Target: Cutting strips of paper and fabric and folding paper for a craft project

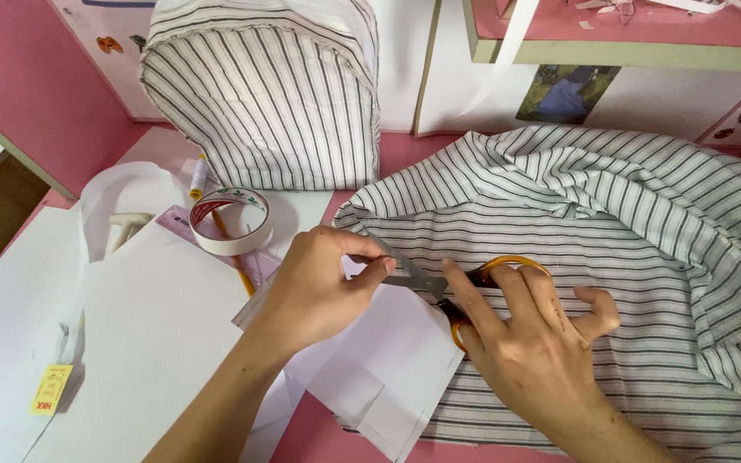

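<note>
My right hand (532, 343) grips orange-handled scissors (439, 285), their metal blades pointing left over a grey-and-white striped fabric (611, 231) spread across the pink table. My left hand (319, 287) pinches the edge of the fabric and a white paper pattern piece (379, 369) right at the blade tips. The paper lies partly under the fabric's near-left edge. Part of the scissor handles is hidden by my fingers.
A roll of white tape (233, 220) lies left of my hands, with a pencil, a ruler (183, 225) and a thread spool (199, 176) beside it. White paper sheets (130, 334) cover the left. A striped-covered bulky object (263, 94) stands at the back.
</note>
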